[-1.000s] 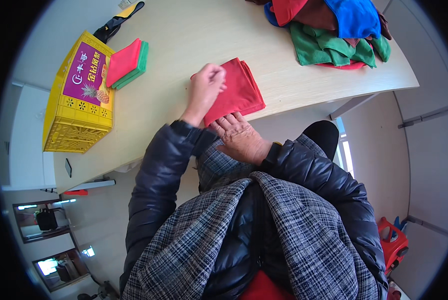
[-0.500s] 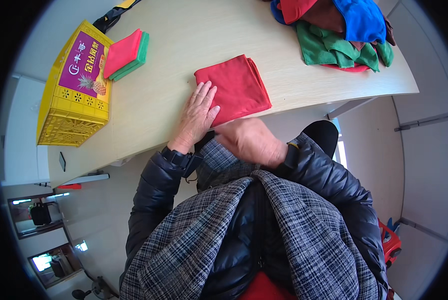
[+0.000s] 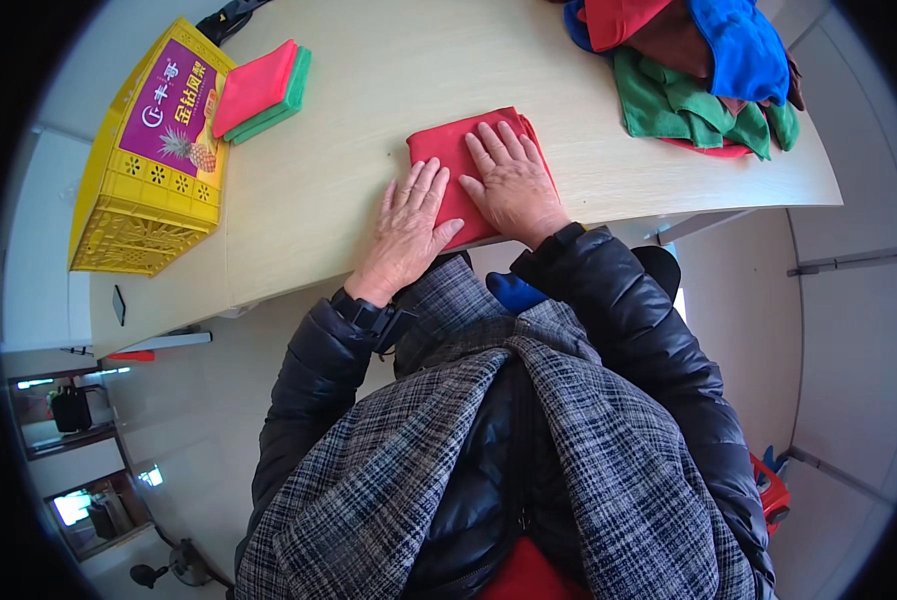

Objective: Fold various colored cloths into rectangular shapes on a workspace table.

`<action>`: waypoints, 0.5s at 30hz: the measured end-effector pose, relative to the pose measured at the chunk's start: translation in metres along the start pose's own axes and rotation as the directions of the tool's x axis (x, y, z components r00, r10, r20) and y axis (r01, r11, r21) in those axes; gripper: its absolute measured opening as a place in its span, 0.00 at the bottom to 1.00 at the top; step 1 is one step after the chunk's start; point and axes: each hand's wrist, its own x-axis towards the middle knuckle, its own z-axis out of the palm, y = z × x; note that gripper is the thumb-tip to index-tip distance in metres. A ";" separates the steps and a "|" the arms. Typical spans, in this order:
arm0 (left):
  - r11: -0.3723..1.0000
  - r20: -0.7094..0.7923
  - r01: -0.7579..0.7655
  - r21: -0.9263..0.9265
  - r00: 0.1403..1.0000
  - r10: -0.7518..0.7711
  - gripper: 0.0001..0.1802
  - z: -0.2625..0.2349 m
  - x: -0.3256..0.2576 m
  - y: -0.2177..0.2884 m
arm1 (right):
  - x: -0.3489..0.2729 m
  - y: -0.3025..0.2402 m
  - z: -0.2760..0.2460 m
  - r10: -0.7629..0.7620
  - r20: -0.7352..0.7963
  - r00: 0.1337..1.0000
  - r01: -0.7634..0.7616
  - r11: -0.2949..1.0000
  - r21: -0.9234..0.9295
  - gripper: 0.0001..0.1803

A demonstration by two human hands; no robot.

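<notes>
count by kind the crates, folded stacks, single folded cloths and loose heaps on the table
Yellow crate: 1
Folded red-and-green stack: 1
Folded red cloth under the left hand and right hand: 1
Loose mixed-colour heap, its cloths too overlapped to count singly: 1
Total: 4

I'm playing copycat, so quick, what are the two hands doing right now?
Left hand: open, resting partly on the red cloth, holding nothing.
Right hand: open, laid on that red cloth, holding nothing.
</notes>
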 end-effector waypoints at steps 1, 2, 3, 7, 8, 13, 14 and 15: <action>1.000 0.019 0.015 0.002 1.000 -0.015 0.39 -0.001 0.000 0.001 | 0.000 0.002 0.000 0.010 -0.001 1.000 -0.010 1.000 0.004 0.35; 1.000 0.036 0.030 0.005 0.999 -0.030 0.39 -0.002 -0.001 0.001 | 0.000 0.003 -0.001 0.020 -0.003 1.000 -0.020 1.000 0.008 0.35; 1.000 0.029 0.030 0.005 0.999 -0.030 0.39 -0.003 0.000 0.002 | 0.000 0.005 -0.003 0.031 -0.007 1.000 -0.030 0.999 0.011 0.35; 0.999 -0.018 -0.016 0.041 1.000 0.017 0.34 -0.012 0.006 -0.003 | -0.002 0.012 -0.013 0.102 0.042 0.994 -0.102 0.995 -0.017 0.36; 0.995 -0.051 0.046 -0.087 0.997 -0.051 0.31 -0.017 0.016 -0.013 | -0.002 0.012 -0.014 0.102 0.035 0.994 -0.101 0.995 -0.022 0.36; 0.824 -0.085 0.155 -0.545 0.967 -0.239 0.20 -0.008 0.067 -0.083 | -0.002 -0.011 -0.018 0.037 0.042 0.998 -0.035 0.999 -0.028 0.37; 0.828 -0.091 0.147 -0.542 0.969 -0.232 0.20 -0.009 0.077 -0.091 | -0.002 -0.012 -0.013 0.044 0.050 0.998 -0.045 0.998 0.031 0.37; 0.818 0.013 0.154 -0.555 0.984 -0.177 0.19 -0.010 0.086 -0.098 | -0.001 -0.011 -0.008 0.049 0.059 0.997 -0.055 0.994 0.092 0.37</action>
